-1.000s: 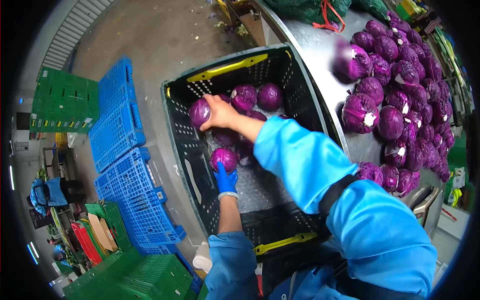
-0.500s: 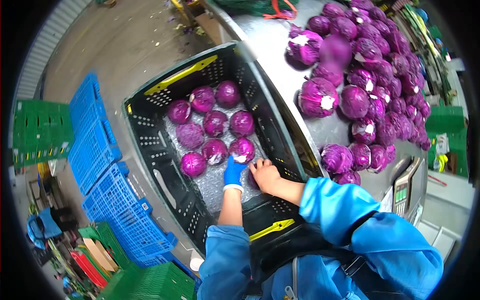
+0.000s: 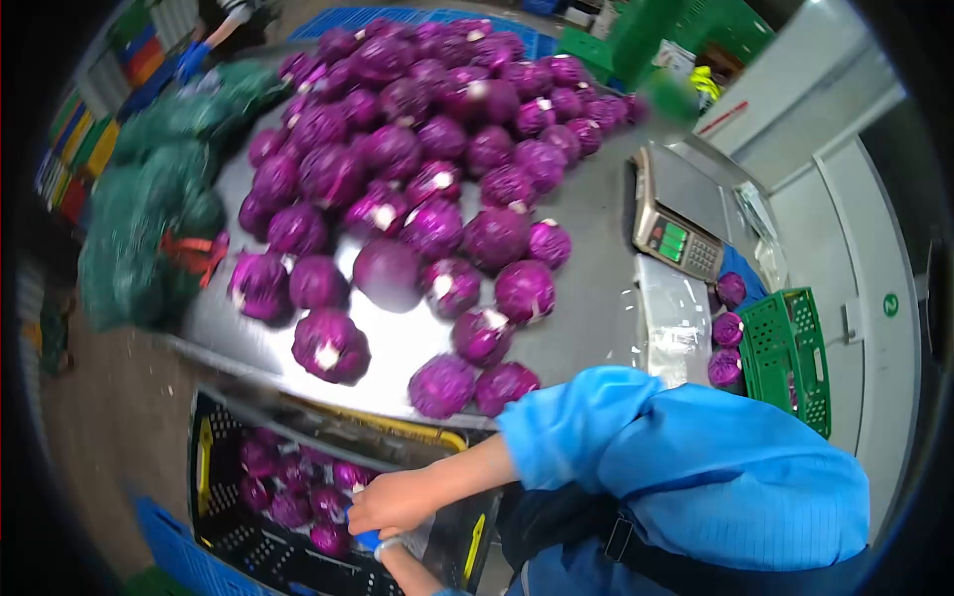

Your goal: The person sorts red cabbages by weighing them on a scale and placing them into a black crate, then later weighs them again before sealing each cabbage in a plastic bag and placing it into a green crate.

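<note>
My right hand (image 3: 390, 504), bare, is over the black crate (image 3: 231, 517) at the bottom left, its fingers curled together and pointing down; what they hold, if anything, is hidden. Just below it, my left hand (image 3: 372, 541) in a blue glove is mostly covered by the right hand, so its fingers cannot be made out. Several red cabbages (image 3: 290, 509) lie in the crate, beside both hands. On the metal table above, many more red cabbages (image 3: 393, 149) are heaped.
Green net bags (image 3: 149, 219) lie at the table's left end. A scale (image 3: 681, 214) with a lit display stands on the right, near clear plastic bags (image 3: 676, 318) and a green crate (image 3: 785, 348). Another person's blue-gloved hand (image 3: 192, 62) shows at the top left.
The view has swung right towards the table, so the crate now appears lower left. My right hand now overlaps my left hand; before, they were side by side at the cabbages.
</note>
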Available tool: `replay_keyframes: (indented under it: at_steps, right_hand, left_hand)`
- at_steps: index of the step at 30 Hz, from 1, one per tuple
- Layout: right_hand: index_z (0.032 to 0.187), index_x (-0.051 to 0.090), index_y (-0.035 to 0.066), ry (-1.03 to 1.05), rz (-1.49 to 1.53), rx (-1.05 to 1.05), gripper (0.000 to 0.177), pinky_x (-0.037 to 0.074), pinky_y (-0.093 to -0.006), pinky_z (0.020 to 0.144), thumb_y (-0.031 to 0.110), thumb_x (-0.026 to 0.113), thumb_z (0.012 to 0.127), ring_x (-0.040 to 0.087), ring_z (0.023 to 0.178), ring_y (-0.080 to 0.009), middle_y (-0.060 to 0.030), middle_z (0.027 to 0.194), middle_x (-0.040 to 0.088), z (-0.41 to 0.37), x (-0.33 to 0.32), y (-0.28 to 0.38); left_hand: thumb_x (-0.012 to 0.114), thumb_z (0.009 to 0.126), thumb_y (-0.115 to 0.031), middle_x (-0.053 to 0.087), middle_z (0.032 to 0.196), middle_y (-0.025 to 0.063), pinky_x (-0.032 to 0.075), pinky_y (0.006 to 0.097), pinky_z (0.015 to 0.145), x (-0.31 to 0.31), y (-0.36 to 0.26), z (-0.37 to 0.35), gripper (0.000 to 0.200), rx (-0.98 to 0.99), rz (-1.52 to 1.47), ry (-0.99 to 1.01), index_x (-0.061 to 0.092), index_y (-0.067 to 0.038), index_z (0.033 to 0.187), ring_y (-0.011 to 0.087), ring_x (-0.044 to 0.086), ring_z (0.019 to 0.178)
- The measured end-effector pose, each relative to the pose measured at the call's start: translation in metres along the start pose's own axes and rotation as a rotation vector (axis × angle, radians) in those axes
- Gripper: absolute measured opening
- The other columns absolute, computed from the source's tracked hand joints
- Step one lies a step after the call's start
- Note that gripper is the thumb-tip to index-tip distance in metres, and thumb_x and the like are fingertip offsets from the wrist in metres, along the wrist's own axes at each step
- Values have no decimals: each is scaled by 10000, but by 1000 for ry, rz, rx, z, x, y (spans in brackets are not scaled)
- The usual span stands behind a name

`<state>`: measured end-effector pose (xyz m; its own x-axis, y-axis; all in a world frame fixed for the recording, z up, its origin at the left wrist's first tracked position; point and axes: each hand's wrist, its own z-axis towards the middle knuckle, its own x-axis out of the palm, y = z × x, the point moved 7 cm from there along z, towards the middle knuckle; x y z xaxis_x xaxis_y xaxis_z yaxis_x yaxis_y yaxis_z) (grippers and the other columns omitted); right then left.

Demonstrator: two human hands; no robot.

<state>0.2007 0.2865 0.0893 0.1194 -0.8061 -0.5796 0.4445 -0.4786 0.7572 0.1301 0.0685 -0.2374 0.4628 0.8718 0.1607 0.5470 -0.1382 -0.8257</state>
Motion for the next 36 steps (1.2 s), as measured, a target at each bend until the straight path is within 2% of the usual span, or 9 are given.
replay_keyframes:
  at_steps: [2,4,5,8,10,15,24,31,36]
  right_hand:
    - [983,561,-5,-335,-105,-61,280,515,-422,805,168,655,784,602,980,-334,-164,1110,589,-54,-102,24]
    - [993,581,-8,-530,-130,325,277,510,-417,817,150,655,777,597,980,-329,-156,1091,596,-145,-184,-7]
    - [1025,601,-4,-773,-579,233,283,507,-413,835,111,636,769,596,979,-337,-156,1100,601,-204,-233,-2]
    - [1234,535,36,-1075,-672,771,537,371,-461,1059,53,639,708,484,1183,-391,-180,1245,533,-385,-333,-66]
    - [1337,437,92,-1075,-896,1029,744,411,-466,1003,-6,705,650,424,1215,-410,-182,1334,425,-482,-381,-94]
    - [1418,381,154,-878,-1091,1352,897,415,-486,1004,56,795,628,426,1226,-390,-179,1383,376,-593,-481,-181]
    - [1414,406,168,-756,-825,1214,977,553,-470,824,183,860,549,511,1107,-431,-194,1317,434,-622,-517,-235]
    - [1358,423,152,-930,-901,1291,856,548,-462,858,219,826,606,495,1162,-388,-161,1326,418,-694,-486,-4]
    - [1360,445,168,-733,-948,1476,883,525,-440,900,220,864,585,458,1197,-384,-158,1322,424,-764,-442,19]
  left_hand:
    - [444,963,-306,576,1231,120,431,403,986,47,-97,-41,400,-12,-101,-375,559,-42,1241,274,543,1133]
    - [445,976,-205,547,1268,174,433,404,997,64,-148,-57,504,303,-76,-509,393,47,1410,264,558,1114]
    - [528,952,-189,554,1255,173,473,398,928,107,-185,-79,454,373,-49,-521,458,26,1346,263,575,1064]
    - [590,937,-181,544,1277,173,512,378,855,275,-279,-139,402,435,127,-543,525,4,1287,263,590,1008]
    - [587,927,-146,545,1275,181,503,366,876,341,-291,-148,398,611,465,-439,522,23,1282,265,572,1026]
    - [572,895,-48,551,1211,170,470,376,932,499,-251,-151,444,475,266,-111,473,49,1317,256,539,1055]
    - [540,898,14,552,1237,125,461,302,911,670,-170,-118,542,404,433,358,400,-7,1421,185,548,1031]
    - [598,911,-32,609,1189,115,487,279,859,775,-107,-74,490,201,626,740,466,-33,1383,168,592,1009]
    - [656,898,-158,604,1247,155,479,324,911,884,-108,-35,549,612,816,872,457,-9,1388,218,604,1090]
